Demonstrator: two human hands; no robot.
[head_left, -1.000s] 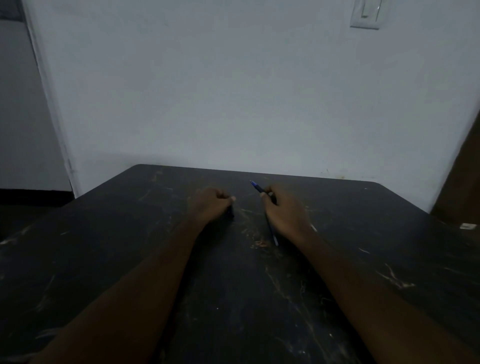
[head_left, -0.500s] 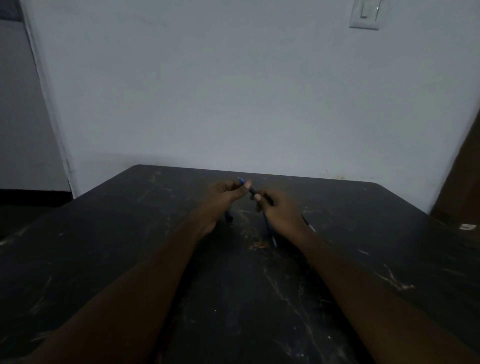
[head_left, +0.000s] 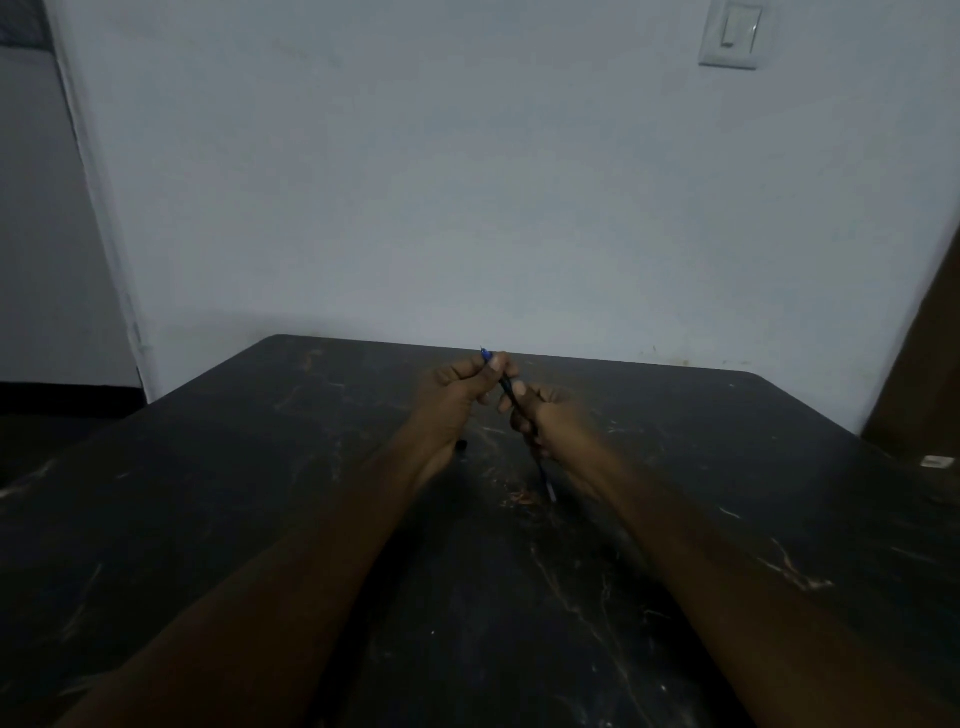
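A scratched dark table (head_left: 249, 519) is being crossed by both forearms. Above it, a blue pen (head_left: 505, 388) is being held slanted, tip toward eleven o'clock. Its barrel is being gripped by the curled right hand (head_left: 548, 423). Its tip end is being pinched by the left hand (head_left: 457, 389), at ten o'clock from the right. A small dark object (head_left: 461, 444) is lying on the table at six o'clock of the left hand. A light switch (head_left: 730, 34) is being shown on the wall at one o'clock.
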